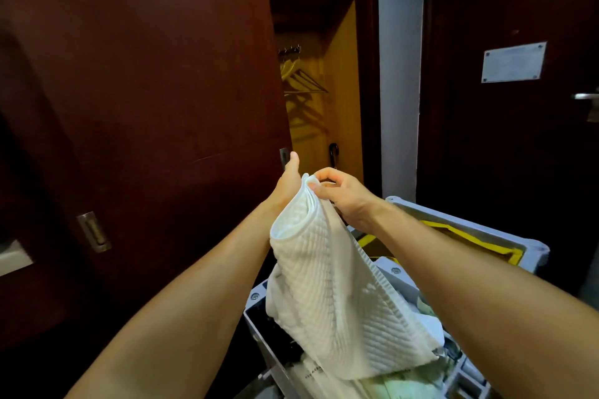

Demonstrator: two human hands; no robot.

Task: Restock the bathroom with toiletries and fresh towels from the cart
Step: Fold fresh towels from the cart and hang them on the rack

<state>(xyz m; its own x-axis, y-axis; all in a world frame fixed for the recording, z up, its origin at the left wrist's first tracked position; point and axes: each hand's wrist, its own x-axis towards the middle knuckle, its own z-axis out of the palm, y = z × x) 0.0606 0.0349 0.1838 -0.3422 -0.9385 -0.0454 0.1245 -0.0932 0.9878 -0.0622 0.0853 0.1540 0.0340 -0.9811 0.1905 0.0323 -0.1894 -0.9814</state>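
A white ribbed towel (337, 295) hangs in the air above the grey housekeeping cart (505, 236). My right hand (343, 194) pinches its top edge between thumb and fingers. My left hand (288, 181) holds the same top edge from the left, thumb pointing up, its fingers hidden behind the cloth. The towel's lower end drapes onto other white linen and packets (405, 379) lying in the cart's top tray.
A dark red sliding door (146, 91) with a recessed metal handle (94, 232) fills the left. Behind it an open wooden closet holds hangers (301, 78). A dark door with a plaque (513, 61) and lever handle stands at the right. A yellow bag lines the cart's far bin (486, 241).
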